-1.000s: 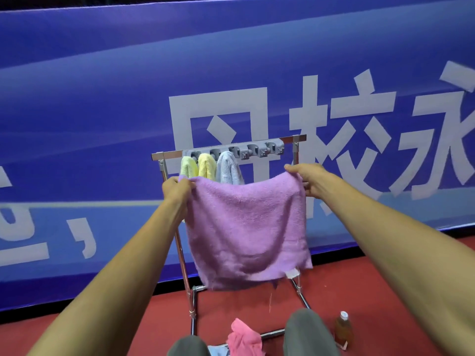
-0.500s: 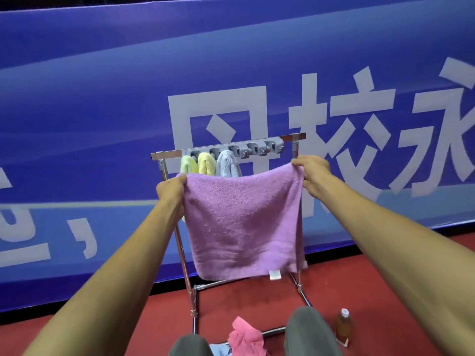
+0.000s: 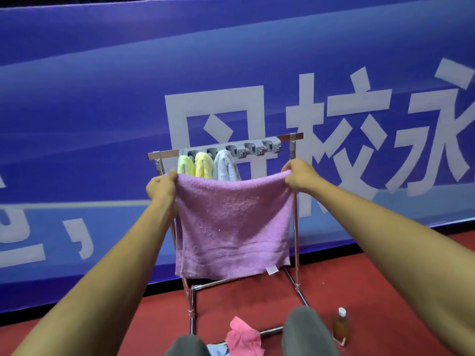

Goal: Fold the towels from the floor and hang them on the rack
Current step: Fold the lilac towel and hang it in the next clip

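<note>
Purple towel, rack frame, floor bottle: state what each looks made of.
Purple towel: terry cloth, probably cotton; matte, with a fuzzy looped pile and flat woven bands near the hem.
Rack frame: polished metal tubing, chromed or stainless, cannot tell which; mirror-like glints along the bars.
Bottle: likely clear plastic; amber liquid shows through, and the cap is white.

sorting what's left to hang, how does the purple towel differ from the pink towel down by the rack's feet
The purple towel is held up by its top corners, left hand and right hand pinching it; the pink towel lies on the floor. The purple towel hangs flat and smooth; the pink towel is crumpled in a heap. Neither hangs on the rack yet.
</note>
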